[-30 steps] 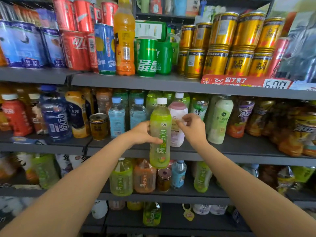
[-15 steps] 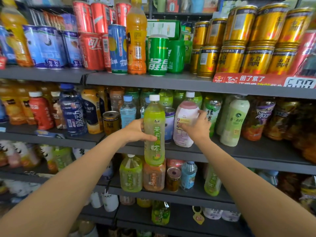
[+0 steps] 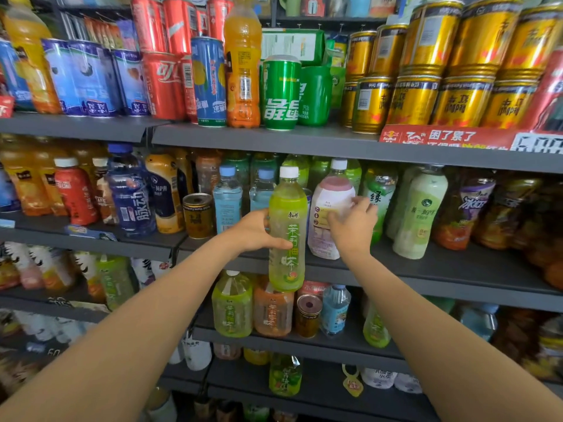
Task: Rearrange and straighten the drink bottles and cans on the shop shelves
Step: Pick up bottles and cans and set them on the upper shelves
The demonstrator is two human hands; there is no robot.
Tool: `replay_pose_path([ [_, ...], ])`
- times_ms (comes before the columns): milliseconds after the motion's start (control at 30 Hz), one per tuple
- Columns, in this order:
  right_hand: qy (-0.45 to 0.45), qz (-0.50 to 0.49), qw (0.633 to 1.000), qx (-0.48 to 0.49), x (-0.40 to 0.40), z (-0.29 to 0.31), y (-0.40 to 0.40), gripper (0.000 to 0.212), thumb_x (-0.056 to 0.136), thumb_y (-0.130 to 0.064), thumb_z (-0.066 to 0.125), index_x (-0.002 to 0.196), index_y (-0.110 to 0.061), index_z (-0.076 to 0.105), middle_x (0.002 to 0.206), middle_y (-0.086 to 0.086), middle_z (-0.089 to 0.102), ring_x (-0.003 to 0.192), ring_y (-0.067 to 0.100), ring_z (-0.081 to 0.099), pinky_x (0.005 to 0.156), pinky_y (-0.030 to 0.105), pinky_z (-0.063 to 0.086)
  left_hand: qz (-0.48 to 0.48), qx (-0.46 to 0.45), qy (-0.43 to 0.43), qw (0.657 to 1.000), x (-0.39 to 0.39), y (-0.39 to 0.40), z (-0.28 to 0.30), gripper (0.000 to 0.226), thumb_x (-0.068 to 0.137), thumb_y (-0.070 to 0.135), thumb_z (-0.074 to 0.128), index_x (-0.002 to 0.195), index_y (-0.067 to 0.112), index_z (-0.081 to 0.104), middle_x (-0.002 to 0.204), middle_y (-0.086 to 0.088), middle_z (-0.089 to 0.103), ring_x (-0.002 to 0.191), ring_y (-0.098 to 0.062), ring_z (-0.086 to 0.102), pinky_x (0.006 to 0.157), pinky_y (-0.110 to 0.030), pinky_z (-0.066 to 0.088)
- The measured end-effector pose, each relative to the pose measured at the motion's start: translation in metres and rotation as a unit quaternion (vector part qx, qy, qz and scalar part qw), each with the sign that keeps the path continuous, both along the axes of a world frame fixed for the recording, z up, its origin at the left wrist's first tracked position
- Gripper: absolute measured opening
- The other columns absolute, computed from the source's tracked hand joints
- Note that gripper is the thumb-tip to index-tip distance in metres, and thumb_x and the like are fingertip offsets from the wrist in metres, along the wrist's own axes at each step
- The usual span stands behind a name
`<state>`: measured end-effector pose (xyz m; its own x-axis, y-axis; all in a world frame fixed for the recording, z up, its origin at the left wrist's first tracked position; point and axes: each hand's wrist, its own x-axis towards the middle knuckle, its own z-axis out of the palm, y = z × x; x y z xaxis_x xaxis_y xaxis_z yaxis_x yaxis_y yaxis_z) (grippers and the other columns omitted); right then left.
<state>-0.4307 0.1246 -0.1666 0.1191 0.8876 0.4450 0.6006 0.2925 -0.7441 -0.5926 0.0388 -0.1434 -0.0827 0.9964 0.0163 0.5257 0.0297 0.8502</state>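
Left hand (image 3: 254, 231) grips the green tea bottle (image 3: 287, 229) at mid-height, thumb across the front of the label and the other fingers curled behind it; the bottle stands upright in the air in front of the middle shelf (image 3: 426, 271), its base hanging below the shelf's front edge and its white cap level with the tops of the bottles behind. The bottle is tall and slim, with translucent yellow-green contents, a green label with white vertical characters and a small fruit picture near the base. Right hand (image 3: 353, 228) lies just right of the green tea bottle, fingers bent against the front of the pink-white bottle (image 3: 330, 208), which stands on the middle shelf directly behind and right of the green tea bottle; whether these fingers close round it cannot be told. Left of the green tea bottle, on the same shelf, stand two pale blue water bottles (image 3: 228, 201) and a small gold can (image 3: 198, 215).
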Motion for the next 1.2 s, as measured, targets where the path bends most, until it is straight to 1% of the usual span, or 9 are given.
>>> replay_pose_path([
  [200,0.006,0.136,0.99,0.032,0.009,0.004,-0.022,0.018,0.088,-0.01,0.055,0.103,-0.002,0.057,0.094,0.014,0.065,0.086,0.025,0.061,0.078,0.036,0.048,-0.031,-0.023,0.01,0.999,0.006,-0.002,0.004,0.058,0.075,0.009,0.075,0.126,0.015,0.048,0.116,0.002,0.06,0.103,-0.009,0.054,0.088,-0.021,0.04],
  [333,0.01,0.216,0.974,0.073,0.003,0.009,-0.045,0.015,0.092,-0.013,0.048,0.088,-0.005,0.06,0.068,0.0,0.058,0.063,0.012,0.051,0.058,0.023,0.039,-0.049,-0.034,0.01,0.998,0.008,-0.01,0.012,0.055,0.075,0.009,0.076,0.124,0.016,0.051,0.114,0.003,0.062,0.099,-0.006,0.056,0.086,-0.019,0.042],
  [400,-0.001,0.239,0.966,0.101,0.003,0.014,-0.054,0.017,0.092,-0.021,0.049,0.09,-0.007,0.057,0.071,-0.005,0.055,0.067,0.011,0.051,0.059,0.02,0.039,-0.056,-0.041,0.008,0.998,0.006,-0.018,0.021,0.053,0.075,0.01,0.075,0.122,0.02,0.052,0.108,0.009,0.062,0.097,-0.005,0.056,0.08,-0.018,0.044],
  [567,-0.035,0.274,0.942,0.19,-0.002,0.036,-0.068,0.039,0.084,-0.046,0.04,0.093,-0.01,0.051,0.081,0.003,0.055,0.074,0.019,0.052,0.065,0.032,0.042,-0.086,-0.044,-0.003,0.995,-0.004,-0.046,0.053,0.045,0.076,0.006,0.073,0.109,0.031,0.055,0.104,0.012,0.067,0.1,-0.004,0.062,0.08,-0.017,0.051],
  [700,-0.014,0.291,0.928,0.231,-0.014,0.067,-0.079,0.034,0.086,-0.046,0.042,0.093,-0.013,0.048,0.077,-0.004,0.052,0.069,0.012,0.05,0.063,0.028,0.041,-0.082,-0.006,-0.03,0.996,-0.013,-0.064,0.078,0.047,0.078,0.006,0.071,0.116,0.028,0.056,0.109,0.006,0.069,0.103,-0.009,0.064,0.089,-0.023,0.051],
  [767,0.01,0.301,0.923,0.241,-0.022,0.083,-0.085,0.031,0.085,-0.046,0.044,0.094,-0.017,0.047,0.078,-0.007,0.053,0.07,0.008,0.051,0.062,0.022,0.04,-0.073,0.027,-0.051,0.996,-0.015,-0.07,0.089,0.046,0.079,0.006,0.07,0.117,0.027,0.056,0.107,0.007,0.069,0.099,-0.005,0.065,0.085,-0.02,0.053],
  [833,0.042,0.308,0.921,0.234,-0.03,0.098,-0.091,0.028,0.085,-0.048,0.045,0.096,-0.022,0.045,0.082,-0.011,0.055,0.075,0.0,0.052,0.063,0.015,0.038,-0.061,0.051,-0.082,0.993,-0.017,-0.074,0.1,0.045,0.08,0.006,0.069,0.118,0.026,0.056,0.106,0.008,0.069,0.096,-0.003,0.065,0.081,-0.018,0.054],
  [1000,0.072,0.342,0.919,0.182,-0.043,0.12,-0.098,0.02,0.093,-0.037,0.05,0.106,-0.023,0.044,0.083,-0.017,0.056,0.076,-0.005,0.053,0.063,0.005,0.039,-0.033,0.076,-0.099,0.992,-0.023,-0.082,0.115,0.041,0.079,0.01,0.071,0.115,0.024,0.058,0.108,0.006,0.068,0.106,-0.012,0.062,0.095,-0.031,0.049],
  [1200,0.024,0.387,0.916,0.104,-0.057,0.113,-0.103,0.048,0.079,-0.041,0.069,0.115,-0.022,0.042,0.097,-0.009,0.059,0.088,0.008,0.058,0.077,0.023,0.042,-0.013,0.05,-0.051,0.997,-0.033,-0.097,0.102,0.045,0.077,0.009,0.074,0.116,0.025,0.056,0.099,0.01,0.067,0.092,-0.004,0.063,0.079,-0.018,0.054],
])
